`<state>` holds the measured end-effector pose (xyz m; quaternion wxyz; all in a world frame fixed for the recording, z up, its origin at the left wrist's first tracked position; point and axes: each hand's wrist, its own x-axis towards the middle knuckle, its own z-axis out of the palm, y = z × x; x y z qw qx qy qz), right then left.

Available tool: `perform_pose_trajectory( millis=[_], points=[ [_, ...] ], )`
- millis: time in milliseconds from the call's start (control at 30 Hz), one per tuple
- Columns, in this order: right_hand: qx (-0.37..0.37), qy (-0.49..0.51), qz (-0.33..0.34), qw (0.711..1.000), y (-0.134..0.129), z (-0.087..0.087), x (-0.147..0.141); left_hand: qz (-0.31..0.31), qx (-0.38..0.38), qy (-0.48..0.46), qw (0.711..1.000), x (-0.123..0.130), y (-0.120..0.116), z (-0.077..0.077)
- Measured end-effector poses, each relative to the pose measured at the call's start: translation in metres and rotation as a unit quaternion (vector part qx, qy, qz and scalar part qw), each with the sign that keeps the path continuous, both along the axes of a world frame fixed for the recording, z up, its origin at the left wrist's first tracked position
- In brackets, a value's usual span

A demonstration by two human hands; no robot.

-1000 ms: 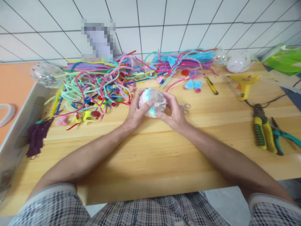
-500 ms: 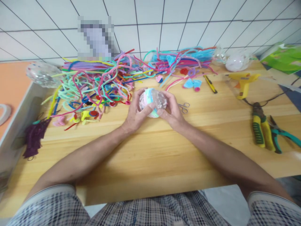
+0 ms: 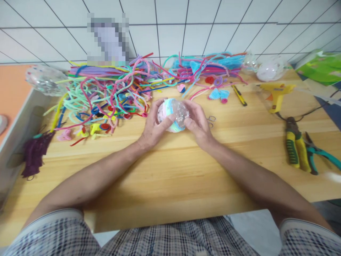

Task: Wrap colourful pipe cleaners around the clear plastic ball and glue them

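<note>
A clear plastic ball (image 3: 180, 113) is held between both hands above the wooden table. Pastel bands of pink, white, blue and green wrap around its left-middle part. My left hand (image 3: 156, 122) cups its left side, thumb laid across the front over the bands. Around the right side curl the fingers of my right hand (image 3: 198, 124), its thumb at the ball's lower right edge. Both hands' fingertips are partly hidden behind the ball. Just right of my right hand, the handles of small scissors (image 3: 211, 120) show, their blades covered.
Tangled pipe cleaners (image 3: 101, 92) spread across the back left, with more bundled (image 3: 210, 65) at the back. On the right lie a yellow utility knife (image 3: 239, 95), a glue gun (image 3: 277, 93), and two pliers (image 3: 295, 142). A purple tassel (image 3: 36, 153) sits left; clear balls (image 3: 270, 69) stand back right.
My right thumb has shifted slightly right along the ball, uncovering more of its clear side. Both hands still hold the ball in nearly the same place. The view has moved slightly.
</note>
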<state>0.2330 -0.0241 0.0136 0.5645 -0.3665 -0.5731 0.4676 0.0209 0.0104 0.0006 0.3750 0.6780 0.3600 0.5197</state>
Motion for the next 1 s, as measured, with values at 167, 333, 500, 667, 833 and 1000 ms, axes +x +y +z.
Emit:
perform_pose_trajectory(
  millis=[167,333,500,667,833,1000],
  points=[
    [-0.021,0.031,-0.15,0.988,0.007,0.005,0.0,0.046,0.004,-0.007,0.999,0.002,-0.001,0.001],
    [-0.056,0.08,-0.134,0.986,0.011,0.015,0.001,0.064,-0.014,0.015,0.998,0.004,-0.003,0.002],
    [-0.083,0.094,-0.12,0.985,0.007,0.021,-0.003,0.078,-0.008,0.022,0.997,0.004,-0.001,0.001],
    [-0.102,0.129,-0.105,0.981,0.013,0.017,0.0,0.074,-0.004,0.03,0.997,0.002,0.001,-0.001],
    [-0.113,0.125,-0.12,0.978,0.015,0.02,0.002,0.074,-0.013,0.015,0.997,0.004,0.0,0.0],
    [-0.172,0.152,-0.091,0.969,0.014,0.024,0.004,0.077,-0.021,0.006,0.997,0.006,0.001,-0.001]
  ],
)
